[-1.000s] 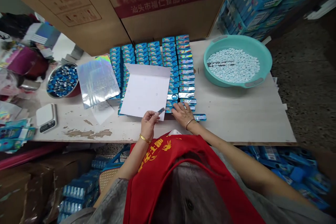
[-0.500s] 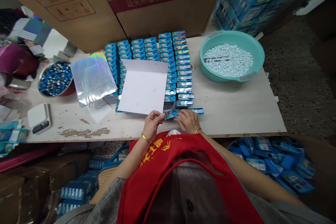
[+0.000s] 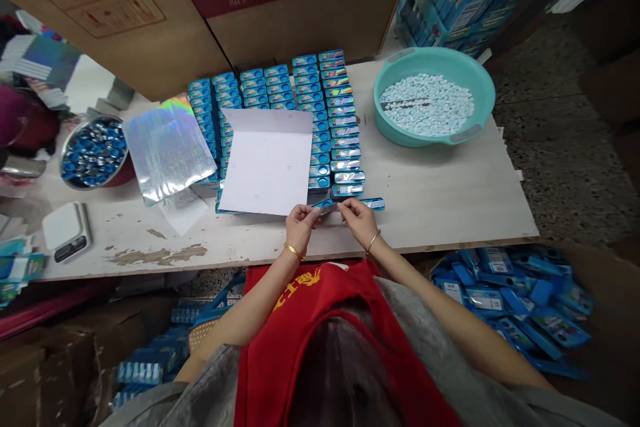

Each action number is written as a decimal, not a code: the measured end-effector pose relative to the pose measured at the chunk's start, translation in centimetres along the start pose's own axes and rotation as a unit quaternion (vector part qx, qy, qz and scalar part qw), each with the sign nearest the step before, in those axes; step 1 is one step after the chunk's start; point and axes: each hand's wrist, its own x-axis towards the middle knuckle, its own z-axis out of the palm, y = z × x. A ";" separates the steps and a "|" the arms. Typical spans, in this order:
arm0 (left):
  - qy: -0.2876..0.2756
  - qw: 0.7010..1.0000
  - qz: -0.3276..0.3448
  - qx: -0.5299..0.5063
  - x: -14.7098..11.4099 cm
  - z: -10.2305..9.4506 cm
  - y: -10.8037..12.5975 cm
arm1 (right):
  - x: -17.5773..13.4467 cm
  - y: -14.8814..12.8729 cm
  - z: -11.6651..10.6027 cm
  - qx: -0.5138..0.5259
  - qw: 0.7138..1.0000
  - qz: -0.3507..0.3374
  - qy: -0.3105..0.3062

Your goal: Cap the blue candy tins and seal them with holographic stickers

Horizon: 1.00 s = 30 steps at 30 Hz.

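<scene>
Red apron (image 3: 270,340) closest to us. Our left hand (image 3: 301,225) has its grip pinched, thumb to finger, on one end of a thin strip (image 3: 329,209); our right hand (image 3: 359,217) pinches the other end. Strip sits near the front of the tabletop (image 3: 430,213), just in front of a small blue box (image 3: 323,203); contact between them, we can't tell. Further back: white sheet (image 3: 267,167) over rows of blue boxes (image 3: 341,111), teal basin (image 3: 486,90) of white pieces (image 3: 440,107) right, cardboard cartons (image 3: 300,20) behind.
</scene>
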 end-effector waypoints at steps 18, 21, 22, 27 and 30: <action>0.035 0.926 0.195 0.321 1.5 -0.3 -1.0 | 0.9 0.6 0.3 -0.153 0.988 -0.035 0.013; 0.040 0.887 0.244 0.390 1.7 -0.4 -1.2 | 1.2 0.6 0.4 -0.204 0.978 -0.043 0.011; 0.038 0.883 0.245 0.399 1.7 -0.4 -1.2 | 1.2 0.6 0.5 -0.220 0.975 -0.044 0.010; 0.032 0.879 0.238 0.412 1.8 -0.3 -1.7 | 1.5 0.7 0.6 -0.281 0.959 -0.046 0.003; 0.033 0.875 0.234 0.422 1.9 -0.3 -1.9 | 1.7 0.8 0.6 -0.310 0.950 -0.043 -0.002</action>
